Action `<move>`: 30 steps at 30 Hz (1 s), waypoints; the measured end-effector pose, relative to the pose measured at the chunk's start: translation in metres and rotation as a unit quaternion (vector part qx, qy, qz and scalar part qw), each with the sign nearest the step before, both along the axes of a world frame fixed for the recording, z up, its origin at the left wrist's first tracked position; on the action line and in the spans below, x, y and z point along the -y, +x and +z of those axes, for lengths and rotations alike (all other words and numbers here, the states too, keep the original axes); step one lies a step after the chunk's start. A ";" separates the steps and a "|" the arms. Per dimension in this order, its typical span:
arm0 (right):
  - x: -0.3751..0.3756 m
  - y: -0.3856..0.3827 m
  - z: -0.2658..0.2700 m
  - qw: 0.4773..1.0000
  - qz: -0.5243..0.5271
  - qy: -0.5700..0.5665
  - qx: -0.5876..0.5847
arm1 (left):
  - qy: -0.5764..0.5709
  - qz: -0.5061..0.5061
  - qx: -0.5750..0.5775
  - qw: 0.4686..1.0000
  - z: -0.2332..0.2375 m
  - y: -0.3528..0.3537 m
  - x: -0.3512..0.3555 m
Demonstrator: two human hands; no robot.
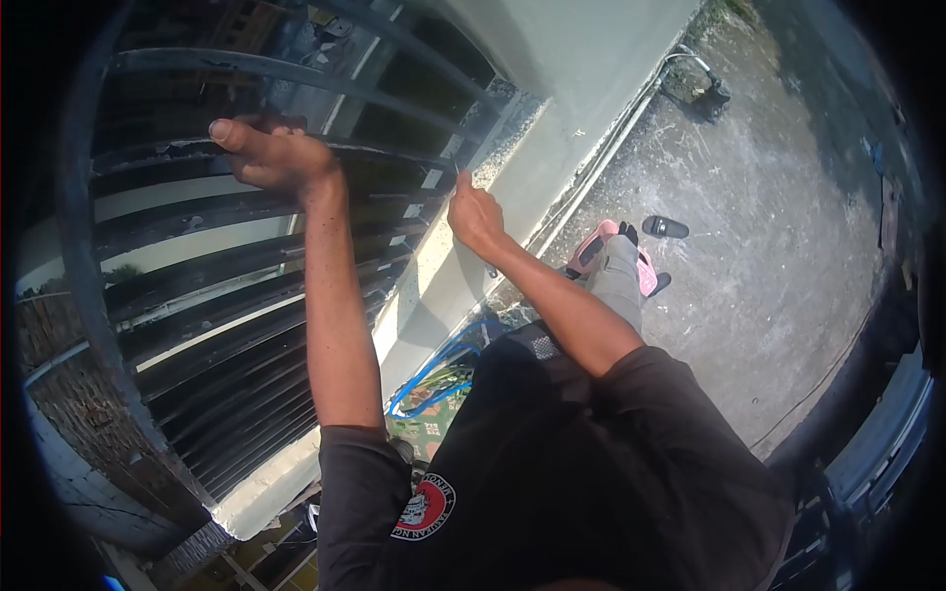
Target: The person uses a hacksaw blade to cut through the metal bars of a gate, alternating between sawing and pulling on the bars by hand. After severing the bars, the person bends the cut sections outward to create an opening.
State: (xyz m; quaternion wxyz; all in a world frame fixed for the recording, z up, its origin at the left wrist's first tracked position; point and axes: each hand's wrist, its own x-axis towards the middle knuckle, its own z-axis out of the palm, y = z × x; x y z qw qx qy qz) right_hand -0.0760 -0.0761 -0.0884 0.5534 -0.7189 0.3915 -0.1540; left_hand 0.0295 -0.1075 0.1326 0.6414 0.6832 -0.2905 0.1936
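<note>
Left arm [340,305]: one, bare, reaching forward nearly straight; wrist bent, left hand [281,163] turned outward, one digit extended, the rest partly hidden. Right arm [567,300]: one, bare, angled inward across the front; right hand [478,219] lower, fingers mostly curled, one digit pointing forward, grip unclear

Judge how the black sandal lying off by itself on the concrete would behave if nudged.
The black sandal would probably slide rather than roll or tip, since it lies low and flat. It looks light for its size, with an open shape and thin profile. The rough-looking concrete might make it drag a little.
</note>
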 end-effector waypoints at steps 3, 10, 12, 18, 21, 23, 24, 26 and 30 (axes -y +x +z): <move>0.006 -0.004 -0.016 0.998 0.038 -0.004 -0.040 | 0.000 0.007 0.000 1.000 -0.001 0.002 0.001; -0.003 0.000 0.030 0.999 0.007 -0.016 0.036 | 0.015 0.008 0.007 1.000 -0.004 0.009 -0.001; -0.004 0.001 0.027 0.999 0.006 -0.023 0.035 | 0.012 0.014 0.009 1.000 -0.004 0.008 -0.002; -0.001 -0.005 0.038 0.999 0.018 -0.033 0.021 | -0.003 0.014 0.002 1.000 0.001 -0.001 0.001; -0.008 0.008 -0.021 1.000 -0.012 0.006 -0.001 | -0.019 0.024 -0.022 0.999 0.004 -0.012 0.003; -0.004 0.008 -0.030 0.998 -0.023 0.060 -0.021 | -0.018 0.032 -0.023 0.999 0.005 -0.009 0.003; 0.007 0.006 -0.002 0.998 -0.021 0.056 -0.015 | -0.024 0.020 -0.012 0.999 0.003 -0.003 0.005; 0.015 -0.012 0.048 0.995 0.093 -0.020 -0.018 | -0.022 0.021 -0.013 0.999 -0.002 -0.002 0.000; 0.027 -0.010 0.022 0.996 0.081 -0.033 -0.009 | -0.016 0.027 -0.002 0.999 0.001 -0.001 0.001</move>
